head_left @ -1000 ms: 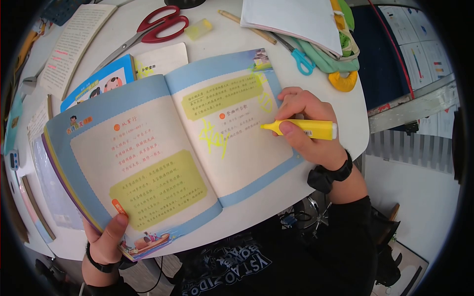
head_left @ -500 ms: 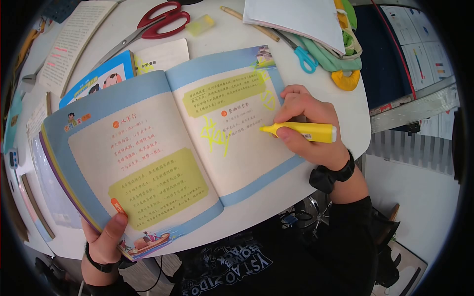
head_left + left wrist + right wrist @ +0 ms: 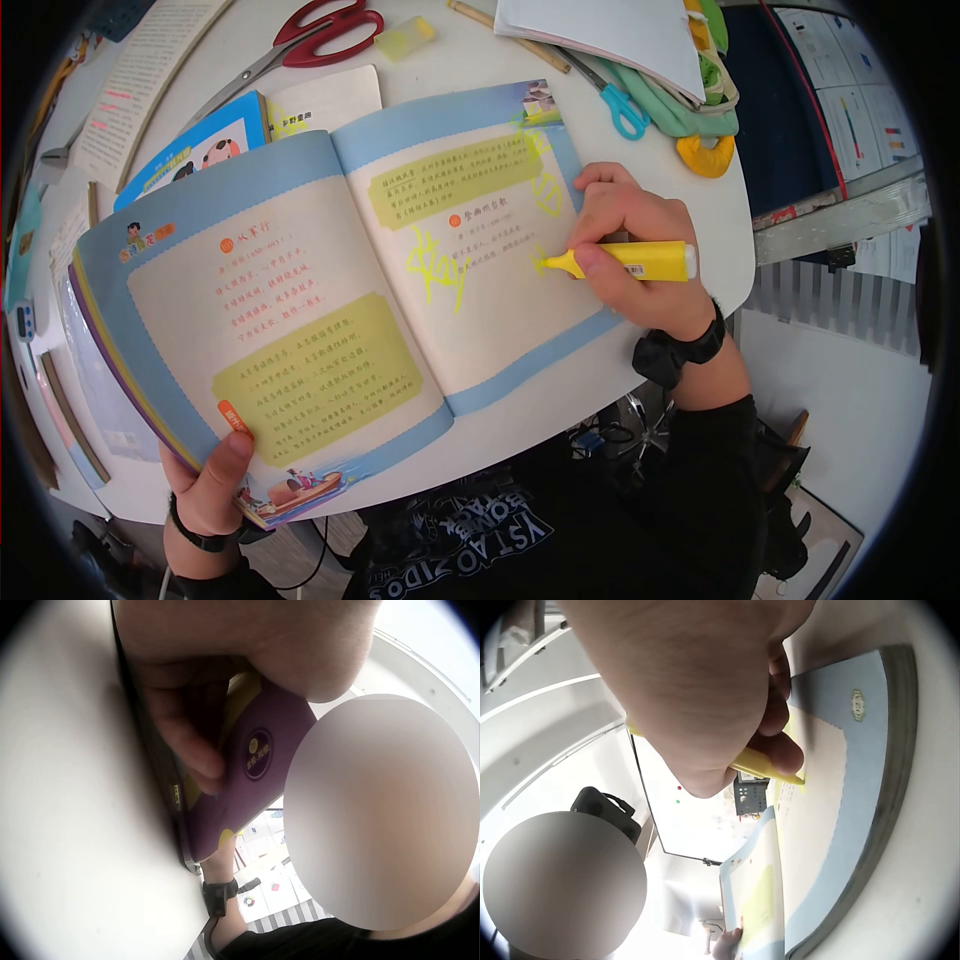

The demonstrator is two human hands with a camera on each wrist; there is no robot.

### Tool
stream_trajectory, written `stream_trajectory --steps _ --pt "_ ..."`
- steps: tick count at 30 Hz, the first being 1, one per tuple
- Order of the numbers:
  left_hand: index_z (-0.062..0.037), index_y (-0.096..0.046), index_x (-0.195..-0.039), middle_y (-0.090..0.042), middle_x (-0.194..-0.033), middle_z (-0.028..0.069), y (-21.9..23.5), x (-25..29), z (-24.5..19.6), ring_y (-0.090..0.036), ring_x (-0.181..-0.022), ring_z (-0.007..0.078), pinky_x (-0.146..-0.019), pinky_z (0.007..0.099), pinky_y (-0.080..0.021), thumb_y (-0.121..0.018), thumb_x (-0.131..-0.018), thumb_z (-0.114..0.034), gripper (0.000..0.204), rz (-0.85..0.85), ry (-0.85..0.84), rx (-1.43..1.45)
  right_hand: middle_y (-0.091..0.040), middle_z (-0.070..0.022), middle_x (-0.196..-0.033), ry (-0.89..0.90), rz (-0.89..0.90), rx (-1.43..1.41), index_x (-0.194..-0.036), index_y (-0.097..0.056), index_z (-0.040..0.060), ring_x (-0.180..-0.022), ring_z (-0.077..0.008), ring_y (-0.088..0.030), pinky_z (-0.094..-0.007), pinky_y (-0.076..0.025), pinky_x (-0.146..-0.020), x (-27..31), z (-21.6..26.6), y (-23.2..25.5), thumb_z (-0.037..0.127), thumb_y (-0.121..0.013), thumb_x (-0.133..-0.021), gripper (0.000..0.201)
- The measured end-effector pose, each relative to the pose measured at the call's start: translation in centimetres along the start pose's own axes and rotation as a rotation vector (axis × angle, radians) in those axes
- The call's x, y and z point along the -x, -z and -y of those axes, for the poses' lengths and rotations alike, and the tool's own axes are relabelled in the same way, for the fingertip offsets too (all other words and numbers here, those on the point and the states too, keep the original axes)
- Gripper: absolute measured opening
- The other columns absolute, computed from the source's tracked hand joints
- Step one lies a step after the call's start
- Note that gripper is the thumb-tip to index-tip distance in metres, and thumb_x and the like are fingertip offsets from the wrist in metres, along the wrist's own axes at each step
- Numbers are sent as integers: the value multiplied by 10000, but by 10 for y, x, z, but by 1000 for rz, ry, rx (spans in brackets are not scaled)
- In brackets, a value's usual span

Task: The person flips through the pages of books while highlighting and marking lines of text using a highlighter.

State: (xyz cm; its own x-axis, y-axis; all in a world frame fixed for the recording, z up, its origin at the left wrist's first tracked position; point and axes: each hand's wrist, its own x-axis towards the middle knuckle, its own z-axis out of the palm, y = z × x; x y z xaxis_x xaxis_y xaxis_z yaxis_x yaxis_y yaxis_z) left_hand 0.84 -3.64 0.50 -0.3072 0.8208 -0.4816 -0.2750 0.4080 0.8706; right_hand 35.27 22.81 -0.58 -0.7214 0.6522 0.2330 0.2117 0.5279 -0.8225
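Note:
An open book (image 3: 490, 340) with blue-bordered pages lies tilted across the table edge. My left hand (image 3: 213, 487) grips its lower left corner, thumb on the page. In the left wrist view the fingers of that hand curl under the purple cover (image 3: 277, 754). My right hand (image 3: 645, 255) pinches a yellow highlighter (image 3: 660, 260) between thumb and fingers. Its tip is at the right page, beside a small yellow mark (image 3: 540, 262). Larger yellow handwritten strokes (image 3: 432, 268) stand further left on that page, and more run down its right border.
Behind the book lie a blue-covered book (image 3: 195, 150), red-handled scissors (image 3: 335, 35) and a yellowish translucent block (image 3: 406, 38). At the back right are blue-handled scissors (image 3: 625, 112), a pen (image 3: 500, 32), white paper (image 3: 605, 40) and a green pouch (image 3: 665, 100).
My right hand and the highlighter have shifted slightly right, and a small yellow mark now shows at the tip. My left hand keeps its grip on the book's corner.

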Motion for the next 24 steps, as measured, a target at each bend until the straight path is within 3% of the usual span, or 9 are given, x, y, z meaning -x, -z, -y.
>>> stream_trajectory --steps 3,11,14,24 --pt "11 -560 -1413 -700 -1297 123 0 1 -1 -682 -1143 223 -996 362 -523 -791 -890 -142 592 -7 2 -12 -642 -16 -705 11 50 52 -813 -653 56 -600 -166 -539 -438 -493 -1009 0 -1 3 71 -735 -844 90" --pt "7 -556 -1415 -688 -1319 115 8 2 3 -648 -1178 204 -1022 375 -494 -776 -925 -165 564 4 -7 -53 -645 -47 -736 -52 -82 -51 -878 -671 41 -654 -150 -575 -376 -488 -1022 2 -2 -3 73 -727 -883 65" --pt "4 -562 -1407 -690 -1310 108 6 3 2 -647 -1172 201 -1017 374 -496 -789 -917 -173 568 -13 10 -45 -646 -54 -753 -12 10 38 -876 -667 32 -658 -157 -575 -376 -492 -1019 0 0 3 69 -728 -878 71" --pt "21 -555 -1413 -702 -1285 132 2 3 0 -681 -1131 224 -990 360 -522 -791 -895 -149 594 -53 1 -34 -627 -55 -715 16 -30 41 -847 -646 25 -637 -159 -559 -391 -520 -984 1 -3 2 63 -713 -875 82"
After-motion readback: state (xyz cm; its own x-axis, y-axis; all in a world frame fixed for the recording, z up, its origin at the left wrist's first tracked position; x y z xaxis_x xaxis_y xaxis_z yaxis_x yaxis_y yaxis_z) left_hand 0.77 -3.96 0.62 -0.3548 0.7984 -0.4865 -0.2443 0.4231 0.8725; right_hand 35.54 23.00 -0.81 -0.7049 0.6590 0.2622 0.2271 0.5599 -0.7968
